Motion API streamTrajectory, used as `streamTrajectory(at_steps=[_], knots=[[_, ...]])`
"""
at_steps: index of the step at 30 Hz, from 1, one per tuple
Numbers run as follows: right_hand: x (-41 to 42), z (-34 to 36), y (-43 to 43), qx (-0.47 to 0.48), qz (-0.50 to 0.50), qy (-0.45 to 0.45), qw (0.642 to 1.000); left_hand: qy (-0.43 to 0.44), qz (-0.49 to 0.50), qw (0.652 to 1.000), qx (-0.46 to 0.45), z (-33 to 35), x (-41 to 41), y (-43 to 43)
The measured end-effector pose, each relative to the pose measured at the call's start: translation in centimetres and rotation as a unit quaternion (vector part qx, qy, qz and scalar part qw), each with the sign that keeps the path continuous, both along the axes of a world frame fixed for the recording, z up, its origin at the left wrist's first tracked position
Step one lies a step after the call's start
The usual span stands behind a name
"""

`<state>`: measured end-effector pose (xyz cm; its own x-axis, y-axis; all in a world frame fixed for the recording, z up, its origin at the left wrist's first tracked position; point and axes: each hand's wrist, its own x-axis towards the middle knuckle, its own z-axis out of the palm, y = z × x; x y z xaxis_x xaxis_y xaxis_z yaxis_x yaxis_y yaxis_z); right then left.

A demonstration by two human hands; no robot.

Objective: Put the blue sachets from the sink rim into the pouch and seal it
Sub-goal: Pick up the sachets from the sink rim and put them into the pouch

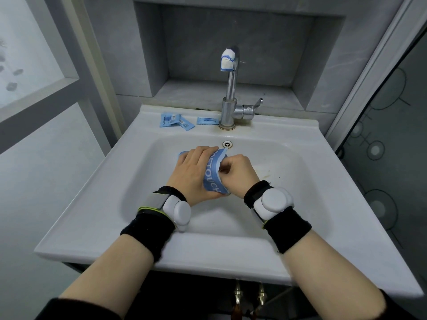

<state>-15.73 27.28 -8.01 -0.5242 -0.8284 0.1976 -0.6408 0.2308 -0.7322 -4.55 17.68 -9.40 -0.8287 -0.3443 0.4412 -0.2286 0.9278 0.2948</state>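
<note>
Pouch [211,173] gripped by left hand [191,172], right hand [240,175] pinching its edge. Three sachets [169,120] on rim [277,127] by tap [229,88]

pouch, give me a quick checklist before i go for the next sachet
1. Pouch held firmly: ok, the left hand wraps round it and the right hand pinches its edge, over the basin.
2. Pouch mouth open: cannot tell, the hands cover it.
3. Sachets within sight: ok, three lie on the sink rim, left of the tap.
4. A hand free to reach: not ok, both hold the pouch.
5. Water off: ok, nothing runs from the tap.
6. All sachets packed: not ok, so do not seal yet.
</note>
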Motion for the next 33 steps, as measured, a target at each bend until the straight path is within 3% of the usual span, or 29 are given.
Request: streamTrajectory(at_steps=[11, 33], knots=[[0.07, 0.06, 0.01, -0.012, 0.001, 0.055, 0.998, 0.011, -0.007, 1.000, 0.007, 0.13, 0.06, 0.07], [-0.11, -0.24, -0.19, -0.017, 0.015, 0.048, 0.999, 0.012, -0.016, 1.000, 0.013, 0.21, 0.10, 0.07]])
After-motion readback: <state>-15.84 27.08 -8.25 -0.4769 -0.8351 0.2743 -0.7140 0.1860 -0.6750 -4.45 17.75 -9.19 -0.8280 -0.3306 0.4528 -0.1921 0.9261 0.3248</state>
